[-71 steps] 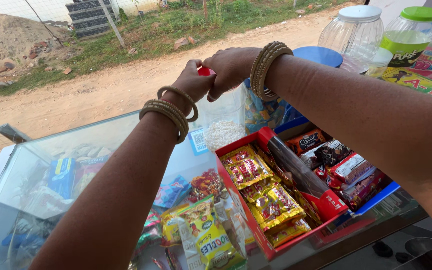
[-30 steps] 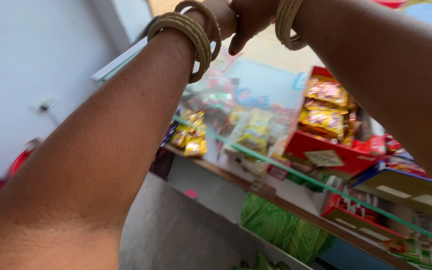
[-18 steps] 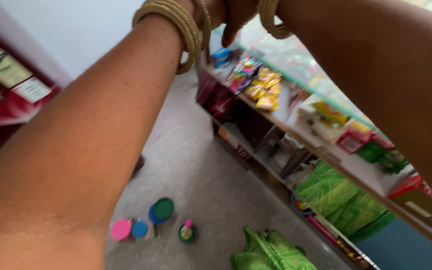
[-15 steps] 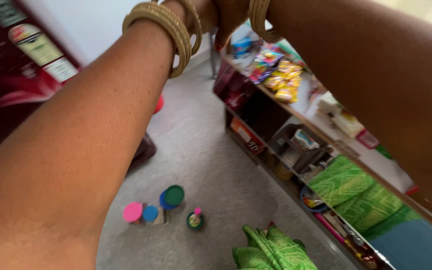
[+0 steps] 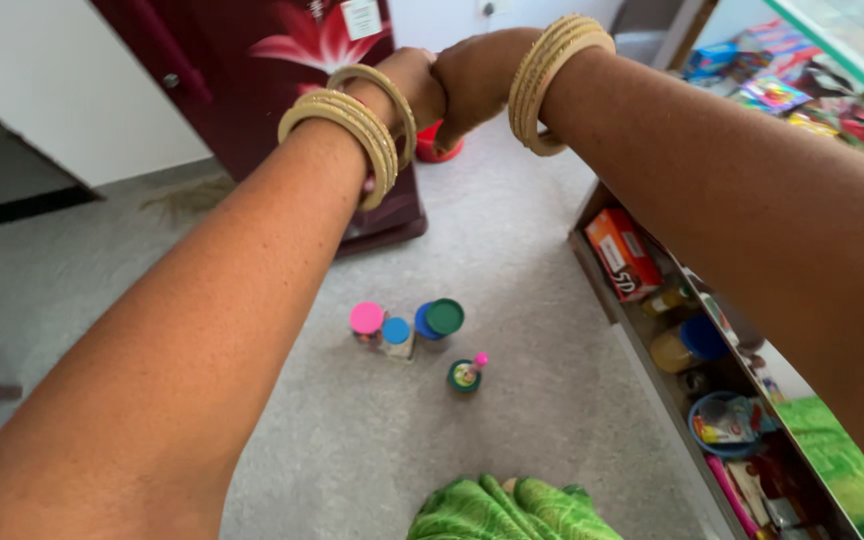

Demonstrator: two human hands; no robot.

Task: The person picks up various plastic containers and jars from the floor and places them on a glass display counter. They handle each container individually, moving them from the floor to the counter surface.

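My left hand (image 5: pixel 414 84) and my right hand (image 5: pixel 474 72) are held out in front of me, fists pressed together knuckle to knuckle. Both have their fingers curled closed, and anything inside them is hidden. Each wrist carries gold bangles (image 5: pixel 352 130). The hands hover above the grey floor, in front of a maroon refrigerator (image 5: pixel 252 60) with a flower pattern. Below them on the floor stand three small jars with a pink lid (image 5: pixel 367 318), a blue lid (image 5: pixel 396 330) and a green lid (image 5: pixel 444 316), next to a small green bottle (image 5: pixel 465 375) with a pink cap.
On the right runs a shop counter with a glass top (image 5: pixel 842 40) and open shelves holding an orange box (image 5: pixel 620 252), a blue-lidded jar (image 5: pixel 690 344) and packets. A red object (image 5: pixel 439 152) lies on the floor by the refrigerator. Green cloth (image 5: pixel 512 510) shows at the bottom.
My view has swung away from the glass counter of snack packets to the floor and the refrigerator. My hands have stayed joined in front; the small red piece seen between them earlier no longer shows.
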